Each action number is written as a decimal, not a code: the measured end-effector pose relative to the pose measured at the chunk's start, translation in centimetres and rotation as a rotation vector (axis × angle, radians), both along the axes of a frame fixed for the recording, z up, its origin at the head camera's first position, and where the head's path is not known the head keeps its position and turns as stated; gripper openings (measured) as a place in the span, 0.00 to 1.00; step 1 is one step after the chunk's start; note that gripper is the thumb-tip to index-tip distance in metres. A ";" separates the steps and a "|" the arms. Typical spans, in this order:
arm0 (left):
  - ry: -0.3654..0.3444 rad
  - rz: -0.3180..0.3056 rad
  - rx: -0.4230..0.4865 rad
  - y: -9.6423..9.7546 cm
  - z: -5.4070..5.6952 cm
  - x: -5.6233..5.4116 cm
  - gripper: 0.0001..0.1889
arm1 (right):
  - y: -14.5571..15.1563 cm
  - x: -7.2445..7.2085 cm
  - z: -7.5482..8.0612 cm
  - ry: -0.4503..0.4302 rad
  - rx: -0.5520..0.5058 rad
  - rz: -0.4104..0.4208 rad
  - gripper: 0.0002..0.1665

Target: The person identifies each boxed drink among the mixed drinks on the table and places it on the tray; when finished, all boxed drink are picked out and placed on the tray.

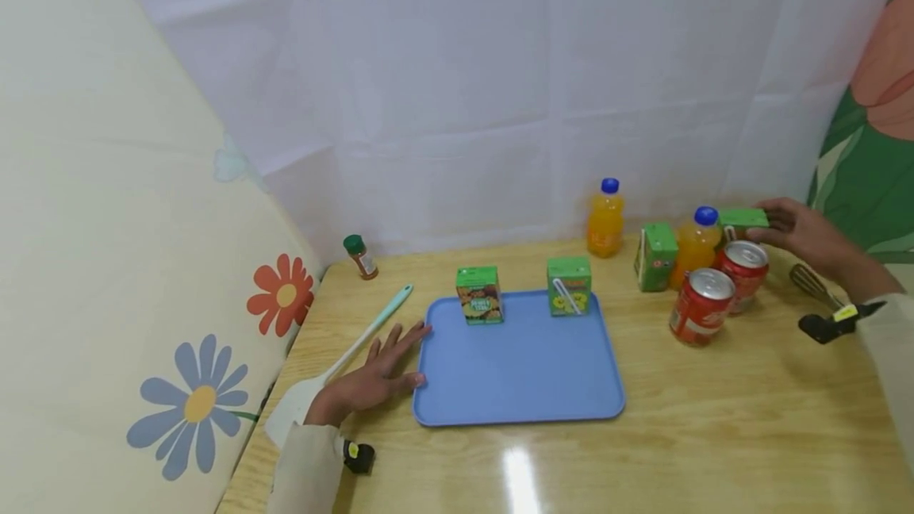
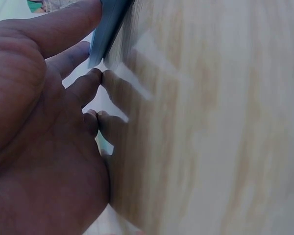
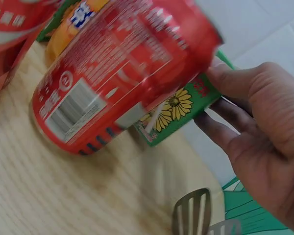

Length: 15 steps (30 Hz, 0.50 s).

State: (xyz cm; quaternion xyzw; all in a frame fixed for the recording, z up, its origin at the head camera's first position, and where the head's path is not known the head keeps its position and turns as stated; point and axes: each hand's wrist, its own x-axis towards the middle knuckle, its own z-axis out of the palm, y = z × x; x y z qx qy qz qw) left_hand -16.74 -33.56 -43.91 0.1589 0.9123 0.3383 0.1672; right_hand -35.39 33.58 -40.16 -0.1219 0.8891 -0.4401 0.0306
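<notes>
My right hand (image 1: 814,236) pinches a green juice box (image 1: 743,218) at the back right, behind two red soda cans (image 1: 702,308). In the right wrist view, thumb and fingers hold the end of this juice box (image 3: 179,110), which shows yellow flowers and a straw; a can (image 3: 122,73) hides part of it. My left hand (image 1: 374,379) rests with spread fingers at the left edge of a blue tray (image 1: 521,375). In the left wrist view its thumb touches the tray rim (image 2: 110,34). Two green drink boxes (image 1: 481,296) stand along the tray's far side.
Two orange juice bottles (image 1: 605,220) and another green juice box (image 1: 655,258) stand near the back cloth. A green-capped spice jar (image 1: 360,258) is at the back left. A white spatula (image 1: 360,339) lies beside my left hand. A slotted utensil (image 3: 192,213) lies near my right hand.
</notes>
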 end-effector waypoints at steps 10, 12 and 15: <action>0.013 0.002 -0.003 0.0 -0.2 0.0 0.40 | -1.0 0.6 4.7 0.170 -0.046 -0.190 0.46; 0.012 0.004 -0.008 0.0 -0.2 0.0 0.40 | -1.3 1.0 5.9 0.197 -0.047 -0.214 0.44; 0.008 0.009 -0.014 0.0 -0.3 0.0 0.40 | -1.8 1.5 7.9 0.209 -0.066 -0.232 0.41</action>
